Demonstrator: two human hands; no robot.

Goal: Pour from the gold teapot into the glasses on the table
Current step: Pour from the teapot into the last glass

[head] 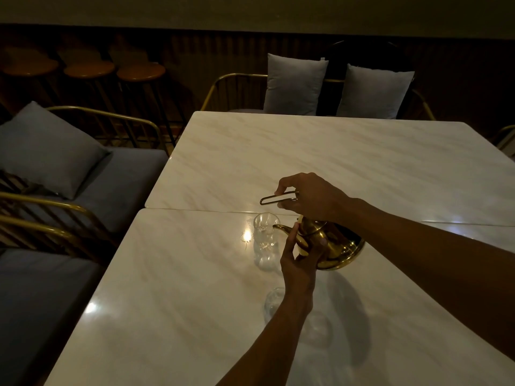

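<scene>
Teapot (331, 246) tilted (both hands gripping) — spout over glass (266, 232).

A single head-worn wide-angle camera looks forward and steeply down from standing height over the near edge of the marble table (334, 162), which fills the frame's middle and lower part. Both forearms enter from about five o'clock, close to the lens. The cushioned chairs (295, 84) stand far off at twelve o'clock, a bench (83, 190) at nine.
</scene>
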